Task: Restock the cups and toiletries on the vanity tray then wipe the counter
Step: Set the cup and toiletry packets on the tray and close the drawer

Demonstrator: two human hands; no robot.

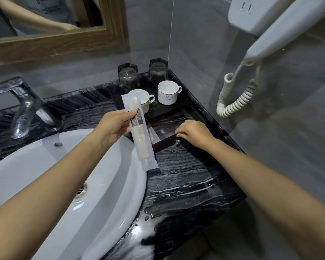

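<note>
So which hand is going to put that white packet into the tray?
Probably the left hand: its fingers pinch the packet right beside the tray. The right hand is busy, curled over the tray's front rim.

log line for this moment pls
left hand: holds wrapped toothbrush kit | right hand: grips tray front wall | counter: wet

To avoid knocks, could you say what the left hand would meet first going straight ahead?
Probably the nearer white cup on the tray: the left hand and its wrapped toothbrush aim at it, though depth is unclear.
</note>
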